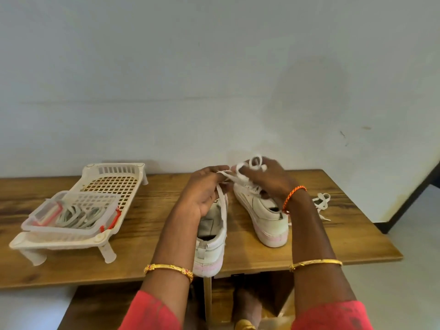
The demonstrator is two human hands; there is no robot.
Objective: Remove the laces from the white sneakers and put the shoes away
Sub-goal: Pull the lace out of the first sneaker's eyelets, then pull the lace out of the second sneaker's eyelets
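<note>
On the wooden table [333, 234] both hands, left hand [204, 189] and right hand [264, 177], pinch a white lace [252, 163] above two sneakers [264, 215], another lace [321, 202] lying loose beside them; unlacing seems partly done, shoes not yet stored.

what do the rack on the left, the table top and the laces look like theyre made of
Rack: cream moulded plastic, judging by its grid base and slotted end wall. Table: wood or wood-look laminate, matte, brown grain streaks; which one is unclear. Lace held by the left hand and right hand: flat white woven fabric, limp and looping.
</note>
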